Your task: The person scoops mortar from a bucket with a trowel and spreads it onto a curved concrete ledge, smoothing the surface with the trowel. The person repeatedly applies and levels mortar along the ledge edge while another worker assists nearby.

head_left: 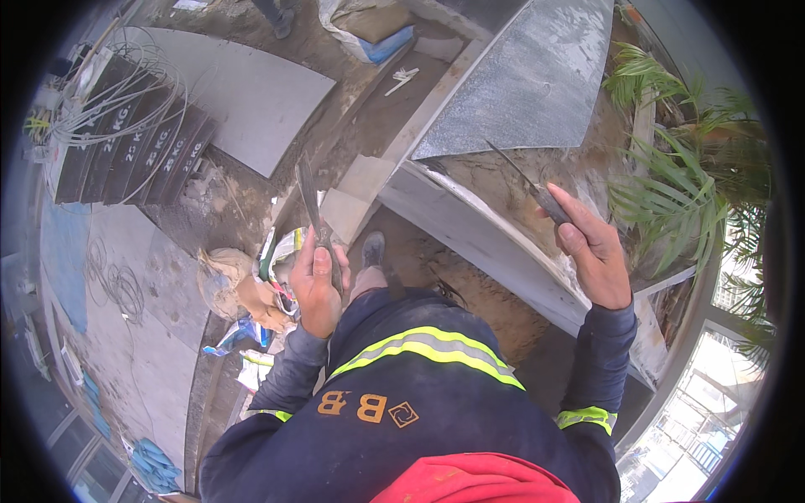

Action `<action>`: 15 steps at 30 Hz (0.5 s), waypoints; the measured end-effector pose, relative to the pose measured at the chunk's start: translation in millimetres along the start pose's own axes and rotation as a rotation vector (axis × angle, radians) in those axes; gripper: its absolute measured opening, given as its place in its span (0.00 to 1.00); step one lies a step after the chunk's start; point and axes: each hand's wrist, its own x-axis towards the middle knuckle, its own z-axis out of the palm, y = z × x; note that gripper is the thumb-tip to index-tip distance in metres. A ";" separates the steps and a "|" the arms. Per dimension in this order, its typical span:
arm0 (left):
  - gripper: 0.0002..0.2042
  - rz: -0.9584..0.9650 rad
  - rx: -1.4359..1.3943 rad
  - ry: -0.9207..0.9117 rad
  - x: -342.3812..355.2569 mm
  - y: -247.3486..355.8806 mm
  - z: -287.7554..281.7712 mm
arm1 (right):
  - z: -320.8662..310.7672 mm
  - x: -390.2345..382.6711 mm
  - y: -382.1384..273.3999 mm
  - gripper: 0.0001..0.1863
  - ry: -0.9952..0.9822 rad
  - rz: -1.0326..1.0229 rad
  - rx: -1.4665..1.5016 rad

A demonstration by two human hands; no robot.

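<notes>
My left hand is closed round a long, narrow metal tool, blade pointing up. My right hand is closed on the dark handle of a slim-bladed tool, its tip angled up and left near the lower edge of a grey speckled slab. Under that blade lies rough sandy mortar along a pale concrete ledge. Between my arms are my dark jacket with reflective bands and, below the ledge, my shoe.
Leafy palms border the right. Left are dark stacked weights under coiled cable, pale boards and torn bags. A sack sits at top centre, near another person's leg. A bright window is lower right.
</notes>
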 end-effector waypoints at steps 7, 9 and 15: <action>0.33 0.144 0.083 -0.481 -26.9 10.7 41.0 | 47.6 -49.8 1.1 0.21 0.139 -0.103 0.980; 0.32 0.036 0.029 -0.649 -37.4 12.3 63.6 | 64.3 -57.7 10.5 0.22 0.042 -0.038 1.377; 0.29 -0.037 0.105 -0.885 -54.5 8.2 129.7 | 63.8 -115.3 44.0 0.22 -0.030 0.133 1.391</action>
